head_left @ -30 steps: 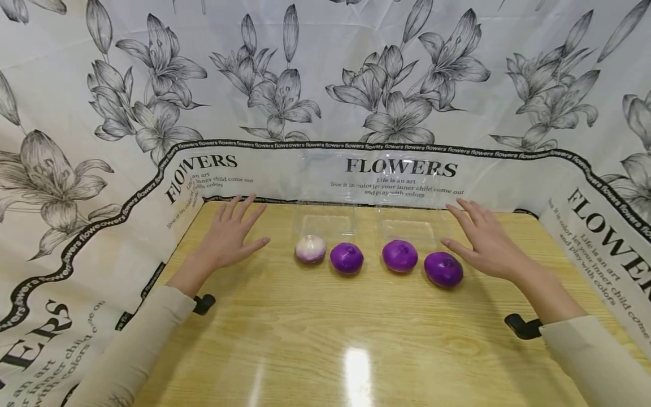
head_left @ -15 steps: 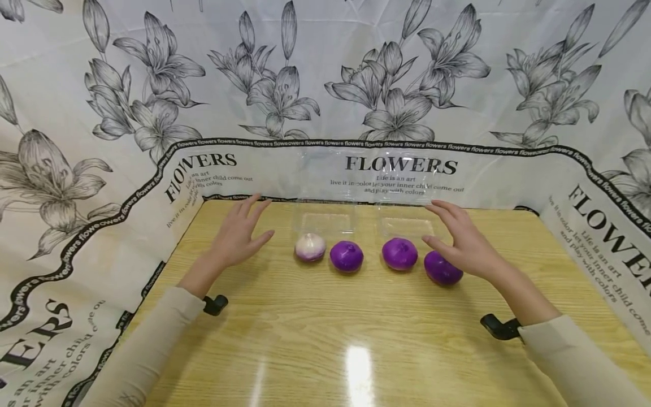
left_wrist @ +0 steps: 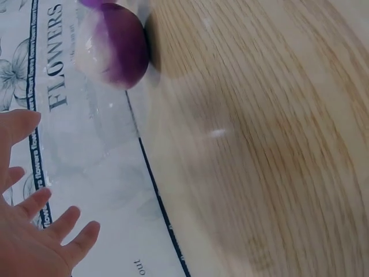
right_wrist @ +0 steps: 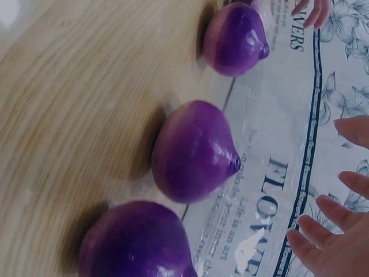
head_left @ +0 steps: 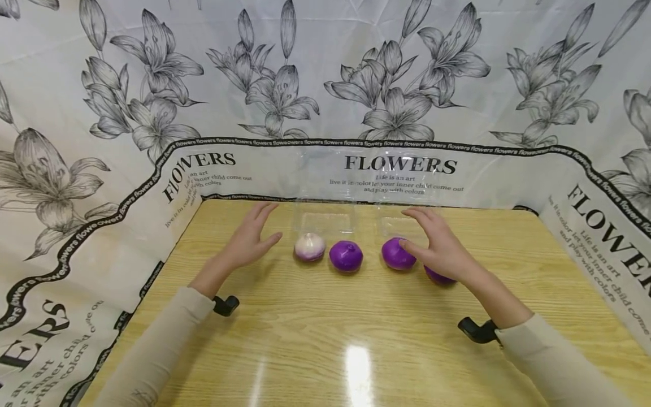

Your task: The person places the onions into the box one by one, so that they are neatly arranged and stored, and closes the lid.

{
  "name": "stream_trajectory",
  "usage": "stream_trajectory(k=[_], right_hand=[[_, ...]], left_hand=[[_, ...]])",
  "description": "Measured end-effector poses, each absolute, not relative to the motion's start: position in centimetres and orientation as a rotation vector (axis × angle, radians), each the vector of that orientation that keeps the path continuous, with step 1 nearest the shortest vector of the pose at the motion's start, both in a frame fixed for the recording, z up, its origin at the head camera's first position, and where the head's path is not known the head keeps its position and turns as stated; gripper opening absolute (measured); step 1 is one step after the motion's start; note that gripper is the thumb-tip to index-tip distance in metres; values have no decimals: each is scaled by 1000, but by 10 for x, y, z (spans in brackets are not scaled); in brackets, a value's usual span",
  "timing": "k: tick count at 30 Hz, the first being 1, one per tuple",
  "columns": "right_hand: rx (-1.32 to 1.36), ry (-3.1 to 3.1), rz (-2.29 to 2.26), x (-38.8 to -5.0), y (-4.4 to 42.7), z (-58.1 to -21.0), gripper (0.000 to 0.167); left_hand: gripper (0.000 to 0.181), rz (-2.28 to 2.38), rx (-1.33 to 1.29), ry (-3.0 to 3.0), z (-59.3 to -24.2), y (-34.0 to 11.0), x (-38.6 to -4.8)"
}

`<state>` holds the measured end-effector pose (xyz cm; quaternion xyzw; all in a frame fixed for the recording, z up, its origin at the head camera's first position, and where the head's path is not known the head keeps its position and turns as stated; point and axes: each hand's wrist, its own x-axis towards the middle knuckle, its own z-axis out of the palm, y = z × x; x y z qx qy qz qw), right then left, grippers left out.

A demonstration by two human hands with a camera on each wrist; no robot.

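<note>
Four-in-a-row is avoided here: several onions stand in a row on the wooden table in the head view. At its left end is a white-and-purple onion, beside a purple onion. Farther right sits another purple onion; the rightmost purple onion is mostly hidden below the right hand. My left hand hovers left of the white-and-purple onion, fingers extended, holding nothing. Over the two right onions hangs my right hand, fingers extended and thumb apart; the right wrist view shows it touching no onion.
Behind the onions stand two clear plastic boxes, a left box and a right box, with clear lids raised behind them. A flower-printed cloth encloses the back and sides of the wooden table.
Both hands have moved inward, the left hand rightward and the right hand leftward over the right onions. The onions and boxes have stayed in place.
</note>
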<state>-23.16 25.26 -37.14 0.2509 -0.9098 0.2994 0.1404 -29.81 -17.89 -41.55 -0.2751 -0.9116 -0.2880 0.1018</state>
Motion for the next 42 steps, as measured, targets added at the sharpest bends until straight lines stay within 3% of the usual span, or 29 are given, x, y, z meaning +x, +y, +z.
stream_trajectory(k=[20, 42], right_hand=[[760, -2775, 977, -234, 205, -399, 70], [637, -2896, 1269, -242, 170, -419, 82]], left_hand=[[74, -1119, -777, -2729, -426, -165, -307], [70, -1536, -564, -2719, -436, -157, -314]])
